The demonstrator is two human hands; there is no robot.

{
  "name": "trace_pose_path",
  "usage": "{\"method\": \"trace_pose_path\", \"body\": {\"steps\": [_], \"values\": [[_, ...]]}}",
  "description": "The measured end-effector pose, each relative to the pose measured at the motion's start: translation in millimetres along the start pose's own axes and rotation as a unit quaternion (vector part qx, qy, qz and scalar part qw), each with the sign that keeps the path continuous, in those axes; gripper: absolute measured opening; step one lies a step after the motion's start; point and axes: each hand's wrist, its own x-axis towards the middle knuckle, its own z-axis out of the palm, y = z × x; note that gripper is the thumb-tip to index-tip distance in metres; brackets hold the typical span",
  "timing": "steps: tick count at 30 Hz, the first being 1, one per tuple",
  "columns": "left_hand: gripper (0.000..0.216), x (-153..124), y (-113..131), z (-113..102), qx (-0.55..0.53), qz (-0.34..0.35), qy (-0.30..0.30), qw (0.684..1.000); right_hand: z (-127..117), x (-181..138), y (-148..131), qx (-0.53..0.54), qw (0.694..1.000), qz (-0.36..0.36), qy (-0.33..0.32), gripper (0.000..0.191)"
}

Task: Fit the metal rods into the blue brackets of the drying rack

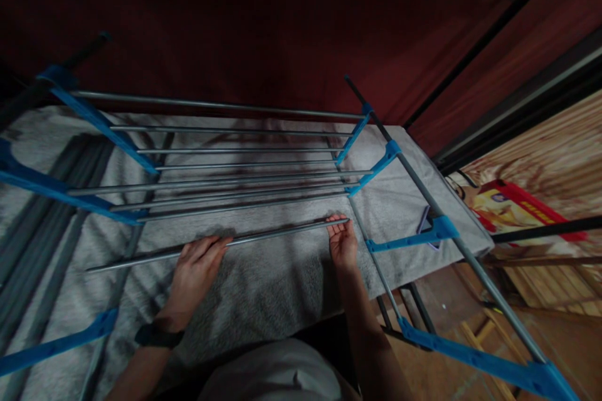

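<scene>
A loose metal rod (263, 235) lies almost level across the lower part of a drying rack with blue plastic brackets (374, 169). My left hand (195, 266) is wrapped round the rod left of its middle; a black band sits on that wrist. My right hand (342, 241) pinches the rod's right end, close to the rack's grey side tube (423, 191). Several other rods (235, 182) sit fixed between the blue brackets above the loose one. A grey towel-like cloth (263, 288) lies under the rack.
More grey tubes (37, 238) lie on the cloth at the left. A small dark flat object (426, 222) rests on the cloth at the right. A red and yellow box (512, 210) and wooden slats (555, 288) lie on the floor at the right. A dark red wall stands behind.
</scene>
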Motion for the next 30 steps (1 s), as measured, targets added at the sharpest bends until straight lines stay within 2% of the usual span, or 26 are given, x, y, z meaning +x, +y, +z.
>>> {"method": "trace_pose_path", "body": {"steps": [7,14,24,30], "values": [[0.03,-4.7,-3.2,3.8,-0.032,-0.011,0.015,0.999,-0.6,0.5,2.7,-0.007,1.0,-0.008,-0.004,0.018],[0.032,-3.8,0.0,0.1,0.02,0.016,0.012,1.0,4.0,-2.6,3.2,-0.034,0.999,-0.019,-0.012,0.02],[0.031,-2.2,11.7,1.1,0.041,0.04,0.024,0.998,11.7,-8.2,1.5,-0.079,0.997,0.017,-0.019,0.019],[0.032,-2.8,17.7,4.0,0.013,0.012,0.006,1.0,21.2,-19.2,-1.5,-0.09,0.992,0.066,-0.052,0.022]]}}
